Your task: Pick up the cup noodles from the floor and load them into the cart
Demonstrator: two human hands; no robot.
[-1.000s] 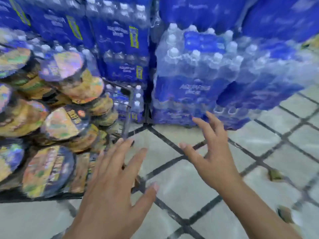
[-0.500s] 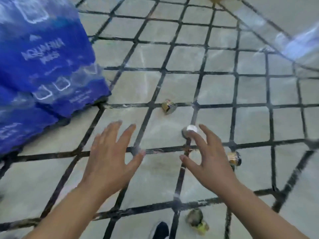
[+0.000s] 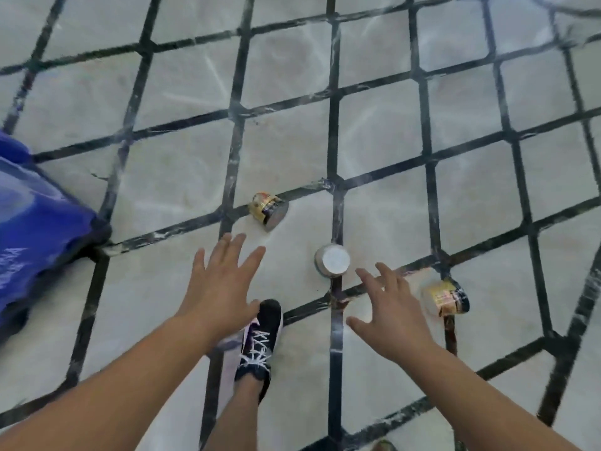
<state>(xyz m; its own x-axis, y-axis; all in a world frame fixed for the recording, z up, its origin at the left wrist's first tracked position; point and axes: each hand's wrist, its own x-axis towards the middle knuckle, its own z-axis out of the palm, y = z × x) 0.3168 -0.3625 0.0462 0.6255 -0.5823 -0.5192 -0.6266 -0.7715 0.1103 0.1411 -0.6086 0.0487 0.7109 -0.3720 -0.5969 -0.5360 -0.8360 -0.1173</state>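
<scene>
The step in hand appears to be the reach. The left hand (image 3: 218, 284) and right hand (image 3: 392, 309) hover over the grey tiled floor (image 3: 374, 131), fingers spread, grasping nothing. Three cup noodles lie there, well apart: a gold-and-black cup on its side (image 3: 267, 209), a cup showing a white round end (image 3: 332, 260) nearest the right hand, and a blurred yellow-labelled cup (image 3: 445, 297). The next move likely calls for lowering onto the white-ended cup and closing the fingers round it. The cart is not in view.

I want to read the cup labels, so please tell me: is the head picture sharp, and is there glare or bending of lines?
Head view: motion-blurred, labels on the gold-and-black noodle cups unreadable; white streaky glare on the grey tiled floor; grout lines bow towards the edges, wide-angle distortion.
</scene>
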